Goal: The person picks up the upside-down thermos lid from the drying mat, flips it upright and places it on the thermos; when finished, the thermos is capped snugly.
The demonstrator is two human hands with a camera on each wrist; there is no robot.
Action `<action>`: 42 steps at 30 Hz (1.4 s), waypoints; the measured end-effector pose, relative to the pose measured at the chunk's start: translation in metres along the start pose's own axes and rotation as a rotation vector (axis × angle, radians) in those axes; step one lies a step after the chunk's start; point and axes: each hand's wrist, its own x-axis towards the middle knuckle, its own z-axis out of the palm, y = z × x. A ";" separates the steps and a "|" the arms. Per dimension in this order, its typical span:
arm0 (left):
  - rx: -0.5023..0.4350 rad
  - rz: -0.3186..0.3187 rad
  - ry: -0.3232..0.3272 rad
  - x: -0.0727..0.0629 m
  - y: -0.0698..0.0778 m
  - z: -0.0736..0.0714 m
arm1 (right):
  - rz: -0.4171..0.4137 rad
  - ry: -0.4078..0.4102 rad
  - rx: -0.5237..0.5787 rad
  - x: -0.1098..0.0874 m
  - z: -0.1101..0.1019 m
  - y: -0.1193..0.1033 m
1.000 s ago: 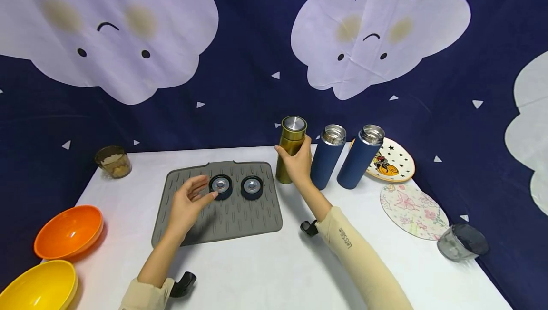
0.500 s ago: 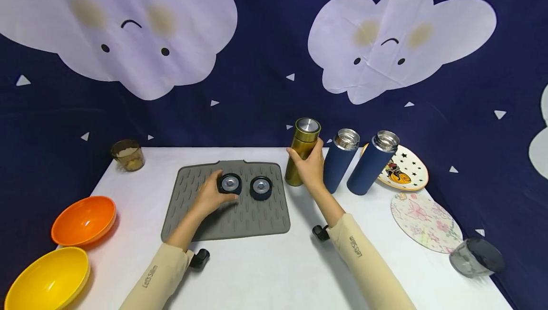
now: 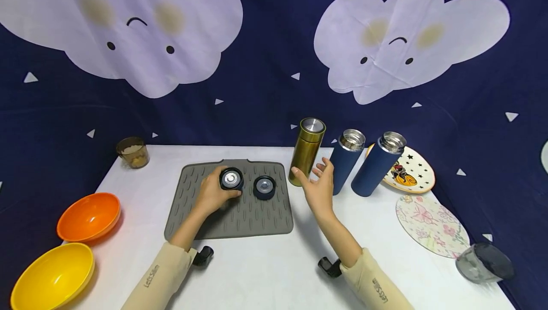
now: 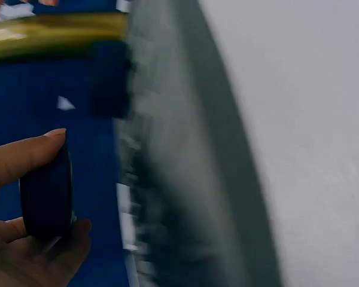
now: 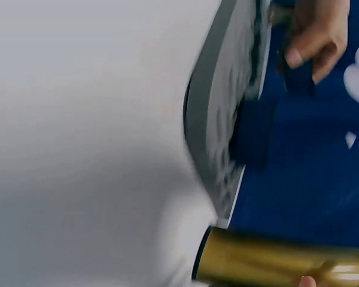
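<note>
My left hand (image 3: 212, 193) pinches a dark bottle lid (image 3: 231, 179) between thumb and fingers, its silvery underside facing up. In the left wrist view that lid (image 4: 46, 194) shows edge-on, raised off the grey drying mat (image 3: 239, 224). A second dark lid (image 3: 264, 187) lies on the mat to its right. My right hand (image 3: 320, 190) has its fingers spread beside the gold thermos bottle (image 3: 306, 155), which stands with its silver-topped lid on. Just right of that hand are two navy bottles (image 3: 346, 162) with no lids and bare steel mouths.
An orange bowl (image 3: 88, 217) and a yellow bowl (image 3: 53, 276) sit at the left edge, with a brown glass (image 3: 133, 153) behind them. On the right are a star-patterned plate (image 3: 411, 169), a round floral mat (image 3: 432, 227) and a grey glass (image 3: 484, 263). A cloud-printed cloth (image 3: 274, 24) hangs behind.
My left hand has closed on the left lid and lifted it slightly off the mat. My right hand has let go of the gold bottle and drawn back toward me.
</note>
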 end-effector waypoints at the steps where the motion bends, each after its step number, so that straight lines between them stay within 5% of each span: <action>1: -0.015 0.014 0.008 -0.004 0.005 -0.004 | 0.005 -0.012 0.026 -0.007 0.001 -0.002; 4: -0.029 0.066 0.025 -0.018 0.024 -0.012 | 0.010 -0.119 0.102 -0.023 0.004 -0.009; 8: -0.069 0.130 0.030 -0.037 0.049 -0.015 | 0.050 -0.386 0.230 -0.039 0.012 -0.017; 14: -0.109 0.260 0.056 -0.057 0.067 -0.009 | 0.156 -0.645 0.420 -0.053 0.020 -0.021; 22: -0.116 0.333 0.069 -0.071 0.072 -0.004 | 0.198 -0.745 0.582 -0.059 0.021 -0.019; 29: -0.106 0.350 0.010 -0.073 0.065 0.003 | 0.153 -0.648 0.543 -0.064 0.020 -0.015; 33: -0.161 0.299 -0.073 -0.073 0.063 0.002 | 0.044 -0.576 0.458 -0.066 0.018 -0.015; 36: -0.237 0.251 -0.124 -0.072 0.060 -0.002 | -0.120 -0.506 0.330 -0.068 0.016 -0.013; 39: -0.343 0.234 -0.168 -0.069 0.057 -0.006 | -0.405 -0.434 0.132 -0.068 0.014 -0.009; 42: -0.429 0.242 -0.227 -0.066 0.055 -0.010 | -0.778 -0.363 -0.081 -0.067 0.010 -0.004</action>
